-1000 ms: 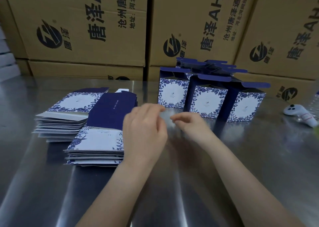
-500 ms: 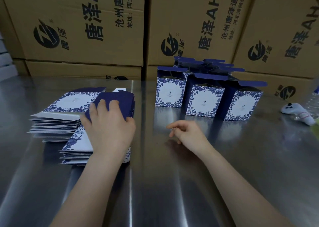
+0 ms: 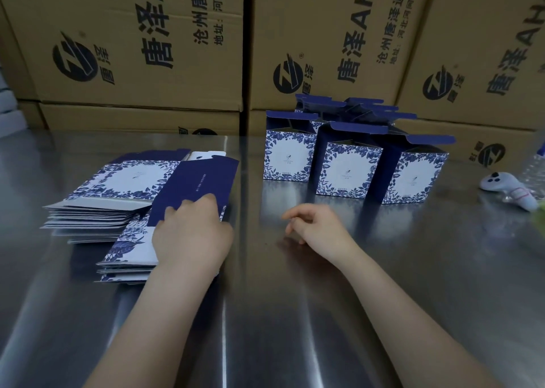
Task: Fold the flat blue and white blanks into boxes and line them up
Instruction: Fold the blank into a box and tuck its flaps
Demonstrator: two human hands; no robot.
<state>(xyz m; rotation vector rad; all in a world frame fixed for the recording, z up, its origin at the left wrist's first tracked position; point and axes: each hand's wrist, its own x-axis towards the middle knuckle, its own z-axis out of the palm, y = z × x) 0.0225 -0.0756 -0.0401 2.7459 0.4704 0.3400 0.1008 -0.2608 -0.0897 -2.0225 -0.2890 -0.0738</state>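
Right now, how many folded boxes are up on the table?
3 in the front row: left box, middle box, right box. More stand behind them, mostly hidden, so uncountable.

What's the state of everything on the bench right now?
Left hand: on the top blank, grip unclear.
Right hand: loosely curled, holding nothing.
Top blank: unfolded, on the near stack.
Far stack: flat blanks, untouched.
Boxes: upright, top flaps open.
Controller: lying on the table.
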